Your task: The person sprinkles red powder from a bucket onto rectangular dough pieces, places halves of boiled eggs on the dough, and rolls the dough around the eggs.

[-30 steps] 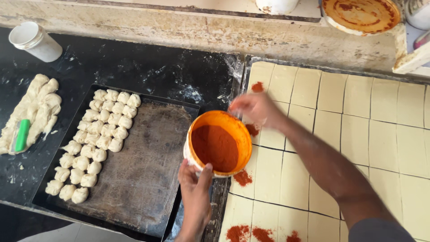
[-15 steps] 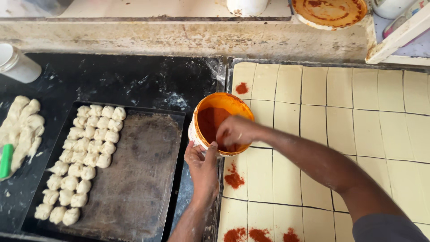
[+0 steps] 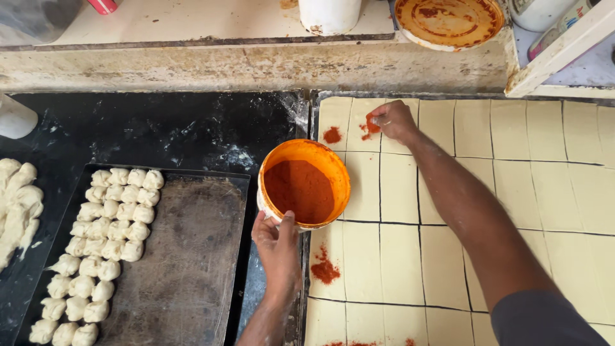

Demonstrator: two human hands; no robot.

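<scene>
My left hand grips the near rim of a small orange tub holding red paste, tilted over the edge of a sheet of pale dough cut into squares. My right hand reaches to a far square and presses a pinch of red filling onto it. More dabs of red filling lie on the square to its left and on a nearer square.
A dark baking tray at the left holds rows of several small shaped dough pieces. A dough heap lies at the far left. On the back ledge stand a white container and a paste-smeared lid.
My right hand left the tub and moved out to the far row of squares, where it now sets down filling. The tub has stayed in my left hand.
</scene>
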